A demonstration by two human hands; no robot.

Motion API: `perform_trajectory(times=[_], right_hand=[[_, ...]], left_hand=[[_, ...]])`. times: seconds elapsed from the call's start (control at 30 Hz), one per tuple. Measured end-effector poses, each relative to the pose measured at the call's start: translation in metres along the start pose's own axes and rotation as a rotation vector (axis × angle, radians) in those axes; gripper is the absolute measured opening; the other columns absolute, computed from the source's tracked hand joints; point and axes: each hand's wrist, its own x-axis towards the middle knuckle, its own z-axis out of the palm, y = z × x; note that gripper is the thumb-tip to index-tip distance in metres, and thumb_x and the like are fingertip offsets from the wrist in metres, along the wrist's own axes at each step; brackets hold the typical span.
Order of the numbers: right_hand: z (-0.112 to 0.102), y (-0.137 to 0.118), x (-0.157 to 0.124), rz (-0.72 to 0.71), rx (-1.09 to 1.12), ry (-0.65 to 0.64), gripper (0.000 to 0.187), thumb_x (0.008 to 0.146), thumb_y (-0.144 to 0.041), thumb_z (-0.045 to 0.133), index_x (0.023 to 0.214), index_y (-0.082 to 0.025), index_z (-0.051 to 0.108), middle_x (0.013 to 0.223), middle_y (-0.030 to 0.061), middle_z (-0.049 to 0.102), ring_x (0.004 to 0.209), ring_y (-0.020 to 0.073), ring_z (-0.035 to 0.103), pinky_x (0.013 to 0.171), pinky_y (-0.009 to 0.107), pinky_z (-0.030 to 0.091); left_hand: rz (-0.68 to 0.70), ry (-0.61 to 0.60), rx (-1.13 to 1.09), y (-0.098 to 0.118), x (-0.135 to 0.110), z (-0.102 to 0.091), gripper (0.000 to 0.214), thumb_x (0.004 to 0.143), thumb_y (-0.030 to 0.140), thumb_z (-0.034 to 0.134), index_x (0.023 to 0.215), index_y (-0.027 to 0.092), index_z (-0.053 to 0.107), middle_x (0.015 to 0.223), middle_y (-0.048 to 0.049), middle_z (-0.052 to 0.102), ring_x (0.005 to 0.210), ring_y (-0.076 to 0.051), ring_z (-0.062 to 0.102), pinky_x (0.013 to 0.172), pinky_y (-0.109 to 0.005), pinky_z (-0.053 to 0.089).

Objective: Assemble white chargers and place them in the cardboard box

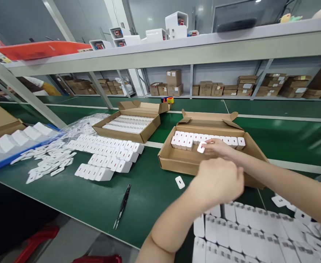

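My right hand (217, 147) reaches into the open cardboard box (177, 164) and pinches a small white plastic housing (201, 147) with a rounded face. Inside that box, rows of similar white housings (184, 140) stand along the back. Nearer to me, my left hand (219, 179) is curled closed and slightly blurred above the box's front edge; its fingertips are hidden. A flat white cover plate (180, 182) with a dark slot lies on the green table just left of it. Below my hands are packed rows of white housings (239, 233) with grey contacts.
Black tweezers (123, 206) lie near the table's front edge. To the left are stacked white housings (108, 155), loose cover plates (49, 160) and a blue tray (20, 155). A second box (149, 131) of white parts stands behind. A shelf (160, 51) crosses overhead.
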Motion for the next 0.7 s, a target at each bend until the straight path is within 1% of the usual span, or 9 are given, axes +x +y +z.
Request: perform_trajectory(times=[0.1,0.17,0.23,0.3,0.37,0.53,0.6,0.7], right_hand=[[0.023,0.003,0.031,0.036,-0.047,0.023,0.019,0.095,-0.023,0.063,0.110,-0.012,0.061,0.093,0.0028,0.066,0.072,0.0112,0.065,0.063,0.025,0.058],[0.030,0.005,0.043,0.051,-0.071,0.043,0.021,0.095,-0.025,0.063,0.111,-0.012,0.061,0.096,0.0034,0.066,0.074,0.0116,0.065,0.064,0.025,0.058],[0.034,0.007,0.049,0.064,-0.095,0.068,0.022,0.095,-0.026,0.063,0.112,-0.012,0.061,0.098,0.0039,0.065,0.076,0.0121,0.065,0.064,0.026,0.058],[0.037,0.010,0.050,0.066,-0.111,0.099,0.023,0.095,-0.026,0.063,0.114,-0.013,0.060,0.101,0.0046,0.065,0.078,0.0129,0.065,0.066,0.027,0.058],[0.039,0.014,0.050,0.058,-0.115,0.132,0.025,0.095,-0.025,0.063,0.116,-0.014,0.060,0.105,0.0054,0.064,0.082,0.0140,0.065,0.068,0.029,0.059],[0.049,0.022,0.053,0.019,-0.104,0.213,0.023,0.096,-0.027,0.061,0.115,-0.014,0.060,0.107,0.0060,0.064,0.083,0.0138,0.064,0.067,0.028,0.058],[0.051,0.023,0.052,0.007,-0.103,0.217,0.021,0.096,-0.028,0.061,0.112,-0.015,0.061,0.105,0.0056,0.064,0.081,0.0132,0.064,0.067,0.027,0.058],[0.047,0.014,0.040,-0.022,-0.107,0.160,0.018,0.096,-0.028,0.061,0.106,-0.013,0.062,0.099,0.0041,0.065,0.078,0.0122,0.064,0.066,0.027,0.057]], left_hand=[[0.089,-0.006,-0.002,0.007,-0.012,0.000,0.053,0.099,0.040,0.030,0.080,0.012,0.071,0.067,-0.0142,0.066,0.060,-0.027,0.064,0.054,-0.038,0.047],[0.109,-0.002,-0.015,0.007,-0.018,-0.004,0.050,0.098,0.044,0.035,0.082,0.014,0.072,0.062,-0.0129,0.065,0.052,-0.025,0.061,0.049,-0.038,0.044],[0.109,-0.005,-0.034,0.006,-0.022,-0.009,0.045,0.097,0.045,0.043,0.087,0.015,0.074,0.060,-0.0126,0.065,0.048,-0.024,0.059,0.046,-0.039,0.043],[0.113,-0.029,-0.053,0.006,-0.024,-0.013,0.043,0.096,0.045,0.046,0.092,0.013,0.075,0.058,-0.0125,0.065,0.046,-0.025,0.059,0.043,-0.038,0.042],[0.127,-0.041,-0.044,0.006,-0.025,-0.013,0.045,0.097,0.045,0.045,0.095,0.012,0.076,0.060,-0.0130,0.065,0.049,-0.025,0.062,0.041,-0.037,0.042],[0.177,0.077,-0.016,0.010,-0.031,-0.006,0.046,0.098,0.045,0.044,0.100,0.011,0.075,0.068,-0.0153,0.068,0.054,-0.026,0.065,0.042,-0.038,0.044],[0.183,0.081,-0.022,0.011,-0.034,-0.006,0.047,0.098,0.044,0.044,0.101,0.010,0.075,0.068,-0.0150,0.068,0.056,-0.027,0.066,0.043,-0.038,0.045],[0.145,0.108,-0.074,0.010,-0.033,-0.010,0.049,0.098,0.047,0.043,0.104,0.010,0.075,0.069,-0.0147,0.068,0.059,-0.028,0.067,0.050,-0.040,0.048]])
